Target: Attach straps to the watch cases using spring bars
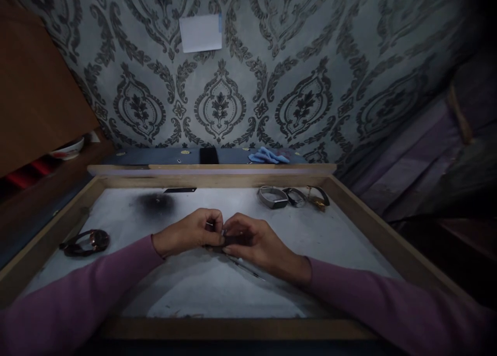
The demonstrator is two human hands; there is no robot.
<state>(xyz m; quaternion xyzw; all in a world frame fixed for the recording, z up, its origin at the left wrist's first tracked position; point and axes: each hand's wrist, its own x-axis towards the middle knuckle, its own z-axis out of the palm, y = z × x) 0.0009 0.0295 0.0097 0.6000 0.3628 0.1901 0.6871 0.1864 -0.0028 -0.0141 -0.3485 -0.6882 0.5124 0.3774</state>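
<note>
Over the middle of a white-bottomed tray, my left hand (192, 232) and my right hand (261, 245) meet, fingertips nearly touching. Both are closed in a pinch on a small dark strap-like piece (234, 240); much of it is hidden by the fingers, so its exact kind is unclear. Below my right hand a thin, pointed metal tool (248, 269) lies on the white surface. A dark-strapped wristwatch (99, 240) rests at the left, away from my left hand. At the back right lie several more watches, among them a silver-edged one (273, 197).
A raised wooden rim (233, 329) surrounds the tray. Near its back edge lies a flat black strip (180, 190). Behind are a blue cloth (267, 155) and a black object (208, 156). A wooden cabinet (42, 86) stands left; white paper (201, 33) is on the patterned wall.
</note>
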